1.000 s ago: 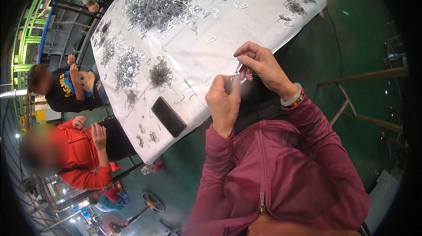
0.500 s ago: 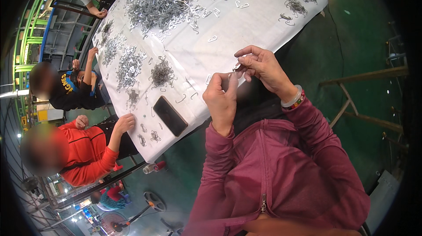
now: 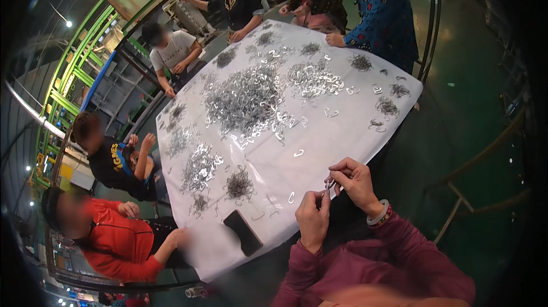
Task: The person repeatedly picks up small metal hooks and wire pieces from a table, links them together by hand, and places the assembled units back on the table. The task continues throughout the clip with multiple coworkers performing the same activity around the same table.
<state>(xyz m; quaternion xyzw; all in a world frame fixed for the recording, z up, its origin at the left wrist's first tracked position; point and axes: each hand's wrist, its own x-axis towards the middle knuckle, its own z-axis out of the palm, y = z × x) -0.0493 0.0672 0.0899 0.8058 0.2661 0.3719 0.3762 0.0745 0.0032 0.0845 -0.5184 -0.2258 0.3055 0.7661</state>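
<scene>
My left hand [image 3: 313, 221] and my right hand [image 3: 356, 186] meet just past the near edge of the white-covered table [image 3: 337, 135]. Both are closed, thumb against fingers, pinching a small metal hook [image 3: 329, 184] between them. Its exact shape is partly covered by my fingertips. Beside my left hand lies a loose open-sided metal hook [image 3: 291, 197], and farther in is another metal hook [image 3: 298, 153]. A dark pile of thin bent wire pieces [image 3: 239, 183] sits to the left, past a black phone [image 3: 242, 233].
A big heap of metal hooks [image 3: 242, 98] covers the table's middle, with smaller piles around it. Co-workers stand or sit along the far and left edges, one in a red jacket [image 3: 123, 241] and one in a blue patterned top [image 3: 383, 15]. A wooden frame [image 3: 479, 193] stands at right.
My view has tilted up, so the far side of the table and more co-workers now show. My hands appear lower in the picture, still pinched together over the small piece.
</scene>
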